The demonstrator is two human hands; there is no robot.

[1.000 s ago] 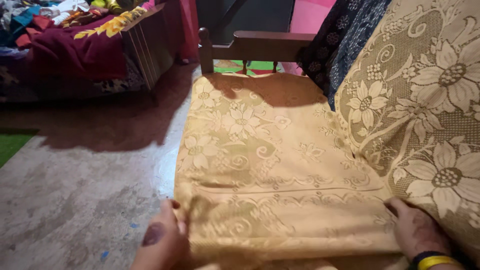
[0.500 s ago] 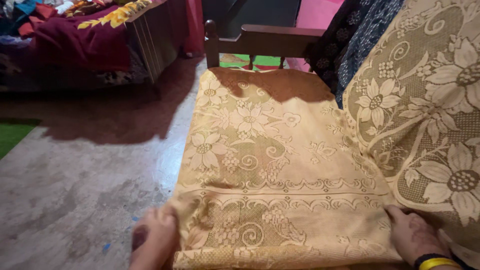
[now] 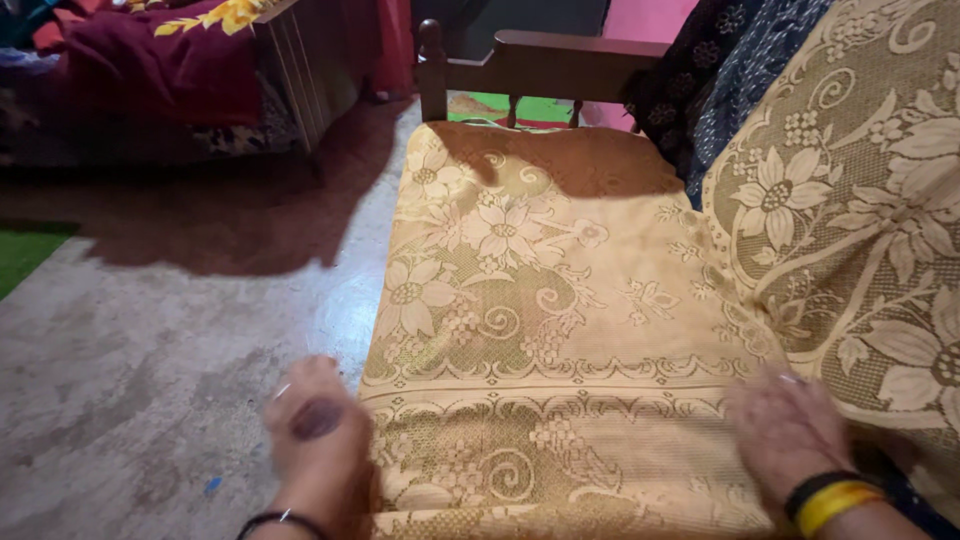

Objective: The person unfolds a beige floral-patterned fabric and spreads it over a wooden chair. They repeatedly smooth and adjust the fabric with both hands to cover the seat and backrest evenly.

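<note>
1. A golden lace cover (image 3: 520, 300) with a woven flower pattern lies spread over the seat of a wooden-framed sofa, its near edge hanging down over the front of the seat.
2. The left hand (image 3: 315, 430) is at the cover's near left corner, right where the cloth drops toward the floor. It is blurred; its fingers look loosely curled against the cloth edge, and I cannot tell whether it is pinching the cloth or only touching it. A thin dark bangle sits on that wrist.
3. The right hand (image 3: 790, 430) lies on top of the cover near the front right of the seat, palm down, fingers spread and fairly flat, gripping nothing. Its wrist carries a yellow and dark bangle (image 3: 830, 497).
4. The same lace cloth runs up over the sofa back (image 3: 860, 200) on the right, with a dark blue patterned cloth (image 3: 720, 70) draped beside it.
5. The wooden armrest (image 3: 560, 60) closes the far end of the seat.
6. To the left is a worn concrete floor (image 3: 150, 380), and beyond it a bed with a maroon spread (image 3: 160, 70).
</note>
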